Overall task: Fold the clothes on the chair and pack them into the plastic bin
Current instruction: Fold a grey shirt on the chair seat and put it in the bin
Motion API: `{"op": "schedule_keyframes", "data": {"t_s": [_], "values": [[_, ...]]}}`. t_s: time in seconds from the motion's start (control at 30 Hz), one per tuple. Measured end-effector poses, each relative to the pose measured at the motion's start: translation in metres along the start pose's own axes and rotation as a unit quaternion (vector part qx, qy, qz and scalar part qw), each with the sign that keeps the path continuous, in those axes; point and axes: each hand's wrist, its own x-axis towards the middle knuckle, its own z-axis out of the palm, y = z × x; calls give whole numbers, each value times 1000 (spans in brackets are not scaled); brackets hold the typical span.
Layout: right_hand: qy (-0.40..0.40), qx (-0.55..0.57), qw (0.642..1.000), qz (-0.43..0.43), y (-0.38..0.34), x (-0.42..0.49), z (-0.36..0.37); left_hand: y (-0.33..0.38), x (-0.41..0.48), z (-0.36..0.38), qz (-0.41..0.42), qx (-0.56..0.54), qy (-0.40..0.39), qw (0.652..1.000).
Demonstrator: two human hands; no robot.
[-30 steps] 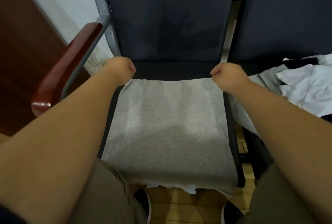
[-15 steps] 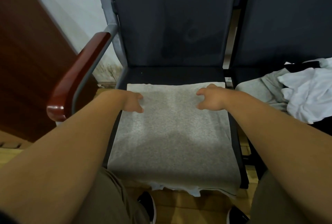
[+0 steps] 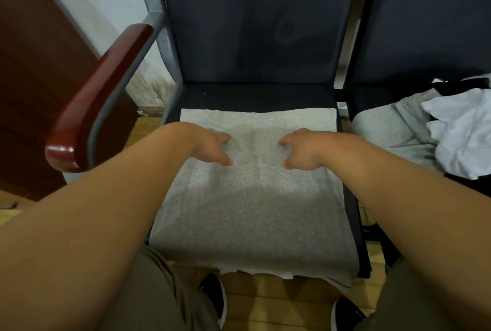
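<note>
Grey garment (image 3: 252, 211): spread flat over the chair seat (image 3: 255, 97), back hem short of the seat's rear edge, front hem hanging past the front edge with a white layer peeking out beneath. From the left: wooden armrest (image 3: 98, 97), apart from the cloth; left hand (image 3: 212, 148) flat on the fabric near the back hem, fingers loose, gripping nothing; right hand (image 3: 300, 150) likewise on the right half. Further right, unfolded pile (image 3: 451, 139) on the neighbouring seat. Likely risks: dragging forward and sliding the overhang to the floor; rucking the under-layer; skewing the fold through uneven pressure. Plastic bin nowhere in view.
</note>
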Motion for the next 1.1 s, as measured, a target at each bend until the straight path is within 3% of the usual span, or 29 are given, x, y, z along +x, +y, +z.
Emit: {"op": "schedule_keyframes", "data": {"t_s": [0.63,0.93,1.1], "values": [[94,86,992,8,32,33,8,-32,38,-15,14,-86,111,990],[80,98,992,8,13,14,0,-26,12,-16,-59,5,89,994],[51,88,995,0,-3,8,8,-26,-1,-4,-43,17,46,998]]}}
